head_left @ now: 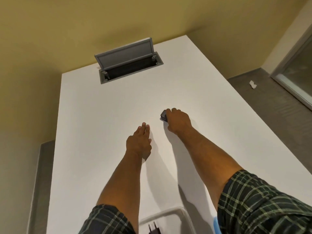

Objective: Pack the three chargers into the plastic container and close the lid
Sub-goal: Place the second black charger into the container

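Both hands reach far out over the white worktop [101,132]. Curled over a small dark charger [163,115], the right hand [179,122] has its fingers wrapped round the block's near side and appears to be closing on it; whether the charger has left the surface I cannot tell. Lying flat and empty, the left hand [139,144] has its fingers straight and together, palm down on the worktop just beside and nearer than the right.

To do this pick-up well, the right hand should pinch the charger across its body rather than by any prongs, lift it clear, and bring it straight back toward the body.

That way lies the plastic container [180,215], a clear tub at the near edge between the two forearms, well apart from both hands. Another charger [153,229], dark with its two prongs pointing away from the person, already lies inside. A strip of blue [216,225] shows by the right sleeve; it may be the lid, though too little is visible to say. No third charger is in view.
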Available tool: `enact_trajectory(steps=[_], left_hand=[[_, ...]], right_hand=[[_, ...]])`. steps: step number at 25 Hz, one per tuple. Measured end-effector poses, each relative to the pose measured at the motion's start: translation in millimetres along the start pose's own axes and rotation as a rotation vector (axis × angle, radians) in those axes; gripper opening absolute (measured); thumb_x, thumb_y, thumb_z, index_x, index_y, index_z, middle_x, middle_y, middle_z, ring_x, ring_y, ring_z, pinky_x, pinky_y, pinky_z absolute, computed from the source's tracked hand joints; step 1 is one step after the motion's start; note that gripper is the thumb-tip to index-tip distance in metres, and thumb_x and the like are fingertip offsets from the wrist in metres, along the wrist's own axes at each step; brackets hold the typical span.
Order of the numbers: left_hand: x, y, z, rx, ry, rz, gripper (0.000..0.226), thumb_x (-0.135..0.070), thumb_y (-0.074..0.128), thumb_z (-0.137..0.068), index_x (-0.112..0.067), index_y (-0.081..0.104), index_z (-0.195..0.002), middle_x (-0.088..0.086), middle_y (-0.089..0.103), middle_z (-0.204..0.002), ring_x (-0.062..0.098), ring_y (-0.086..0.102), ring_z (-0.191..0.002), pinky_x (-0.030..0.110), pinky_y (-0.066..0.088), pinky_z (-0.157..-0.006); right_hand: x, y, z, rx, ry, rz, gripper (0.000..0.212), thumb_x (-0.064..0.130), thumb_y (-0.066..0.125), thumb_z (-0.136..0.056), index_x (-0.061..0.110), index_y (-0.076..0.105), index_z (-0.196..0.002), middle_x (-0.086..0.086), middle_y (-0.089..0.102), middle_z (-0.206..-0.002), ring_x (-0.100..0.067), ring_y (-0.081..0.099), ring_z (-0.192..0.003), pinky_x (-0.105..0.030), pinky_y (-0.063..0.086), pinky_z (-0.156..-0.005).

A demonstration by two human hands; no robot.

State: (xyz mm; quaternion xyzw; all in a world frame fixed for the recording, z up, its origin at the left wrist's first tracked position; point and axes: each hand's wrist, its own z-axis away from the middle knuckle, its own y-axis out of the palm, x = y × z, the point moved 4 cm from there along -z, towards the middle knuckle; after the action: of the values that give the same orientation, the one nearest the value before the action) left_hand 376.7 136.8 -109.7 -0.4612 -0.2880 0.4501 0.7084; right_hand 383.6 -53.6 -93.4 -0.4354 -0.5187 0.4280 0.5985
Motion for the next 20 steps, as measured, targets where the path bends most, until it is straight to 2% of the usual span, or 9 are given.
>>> enact_trajectory(steps=[4,7,10,13,17,20], left_hand=[[-8.4,4.1,67.0,0.044,0.066,-0.037,0.075,-0.032,0.043,-0.104,-0.010,0.003,-0.165,0.002,0.012,-0.173,0.018,0.026,-0.156,0.038,0.043,-0.111],[-7.6,-0.2,112.4,0.004,0.120,0.007,0.077,-0.033,0.045,-0.103,-0.014,0.004,-0.165,-0.002,0.017,-0.172,0.019,0.026,-0.156,0.038,0.040,-0.114],[-5.8,-8.5,155.6,-0.034,0.158,0.025,0.079,-0.042,0.046,-0.102,-0.015,0.007,-0.165,-0.001,0.016,-0.172,0.021,0.023,-0.157,0.041,0.039,-0.115],[-9.5,-2.1,207.6,-0.098,0.182,0.094,0.085,-0.061,0.038,-0.100,-0.017,0.005,-0.165,-0.001,0.015,-0.173,0.021,0.023,-0.157,0.042,0.037,-0.116],[-22.3,23.4,268.3,-0.060,0.259,0.102,0.118,-0.095,0.026,-0.078,-0.019,-0.003,-0.165,-0.001,0.005,-0.174,0.020,0.013,-0.160,0.042,0.027,-0.124],[-26.0,36.4,303.5,-0.061,0.314,0.125,0.139,-0.106,0.025,-0.061,-0.018,-0.004,-0.165,0.000,0.005,-0.174,0.020,0.012,-0.160,0.042,0.025,-0.124]], right_hand=[[-12.7,-10.0,53.8,0.102,0.055,0.046,0.053,0.007,0.062,-0.080,0.011,0.043,-0.130,-0.010,0.058,-0.115,-0.032,0.060,-0.102,-0.036,0.039,-0.067],[-13.4,-15.7,93.0,0.140,0.028,0.068,0.066,0.009,0.060,-0.082,0.012,0.035,-0.143,-0.008,0.053,-0.124,-0.032,0.056,-0.107,-0.038,0.045,-0.072],[-7.1,-23.3,131.1,0.066,0.008,0.005,0.054,0.007,0.058,-0.081,0.015,0.046,-0.133,-0.005,0.050,-0.119,-0.030,0.055,-0.100,-0.039,0.051,-0.072],[8.2,-39.8,166.6,-0.080,-0.028,-0.170,0.045,0.015,0.063,-0.084,0.020,0.050,-0.127,-0.001,0.054,-0.116,-0.027,0.057,-0.095,-0.038,0.051,-0.067],[32.0,-64.1,213.4,-0.157,-0.300,-0.169,0.041,0.024,0.068,-0.080,0.020,0.055,-0.119,0.000,0.060,-0.105,-0.024,0.061,-0.081,-0.031,0.045,-0.060],[55.9,-76.9,247.8,-0.129,-0.559,0.011,0.040,0.027,0.066,-0.075,0.018,0.057,-0.113,0.000,0.061,-0.095,-0.024,0.059,-0.069,-0.031,0.041,-0.060]])
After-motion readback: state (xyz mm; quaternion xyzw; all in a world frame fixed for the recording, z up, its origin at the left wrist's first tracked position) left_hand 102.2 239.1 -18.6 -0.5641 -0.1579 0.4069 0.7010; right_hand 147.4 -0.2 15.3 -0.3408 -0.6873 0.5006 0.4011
